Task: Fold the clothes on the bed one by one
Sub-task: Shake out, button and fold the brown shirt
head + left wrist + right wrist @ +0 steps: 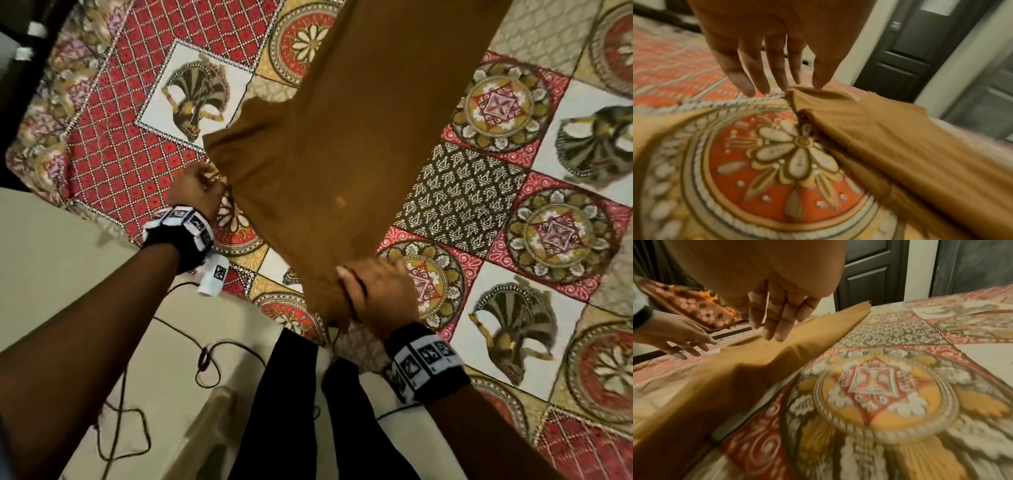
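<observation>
Hands spread a mustard-brown garment (329, 144) over a patterned bedspread (513, 219).

Head view: the garment runs from top centre down to lower centre of the frame; the left hand (197, 188) sits at its left corner, the right hand (376, 291) at its near end, the grips unclear here. Left wrist view: fingers (760, 71) hang straight and apart, the thumb tip touching the cloth's edge. Right wrist view: straight fingers (777, 318) rest on the cloth at upper centre, gripping nothing.
</observation>
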A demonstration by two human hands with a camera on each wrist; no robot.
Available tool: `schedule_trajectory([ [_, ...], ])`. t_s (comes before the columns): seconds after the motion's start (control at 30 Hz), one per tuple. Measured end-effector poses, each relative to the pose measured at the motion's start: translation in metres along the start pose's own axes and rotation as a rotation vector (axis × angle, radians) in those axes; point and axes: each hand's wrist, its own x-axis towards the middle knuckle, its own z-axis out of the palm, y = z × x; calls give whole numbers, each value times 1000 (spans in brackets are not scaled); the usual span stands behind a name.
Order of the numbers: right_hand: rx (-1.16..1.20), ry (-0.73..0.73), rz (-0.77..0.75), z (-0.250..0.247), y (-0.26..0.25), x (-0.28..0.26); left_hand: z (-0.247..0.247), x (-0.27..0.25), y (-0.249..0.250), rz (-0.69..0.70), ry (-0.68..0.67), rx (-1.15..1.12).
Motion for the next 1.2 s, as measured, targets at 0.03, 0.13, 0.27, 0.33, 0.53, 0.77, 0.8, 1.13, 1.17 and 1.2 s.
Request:
schedule_trajectory([
  [0.03, -7, 24, 0, -9, 3, 12, -3, -1, 6, 166, 53, 163],
  [0.13, -47, 14, -56, -13, 13, 57, 3, -8, 39, 684, -35, 374],
  [0.27, -111, -114, -208, 22, 20, 108, 40, 9, 61, 832, -298, 507],
  [0.33, -174, -178, -220, 39, 33, 113, 50, 24, 60, 719, -320, 510],
  [0.53, -250, -147, 20, 47, 44, 102, 31, 71, 36, 539, -349, 553],
  [0.77, -221, -145, 199, 32, 36, 106, 25, 73, 42, 527, -352, 585],
  [0.8, -211, -116, 223, 26, 39, 111, 23, 73, 47, 540, -336, 571],
  [1.13, -280, -166, 35, 6, 94, 270, 80, 82, 189, 831, -368, 411],
  [1.17, -325, -178, 13, 9, 104, 269, 89, 91, 190, 848, -387, 453],
  [1.2, -361, -175, 6, 9, 113, 266, 95, 102, 189, 863, -407, 479],
])
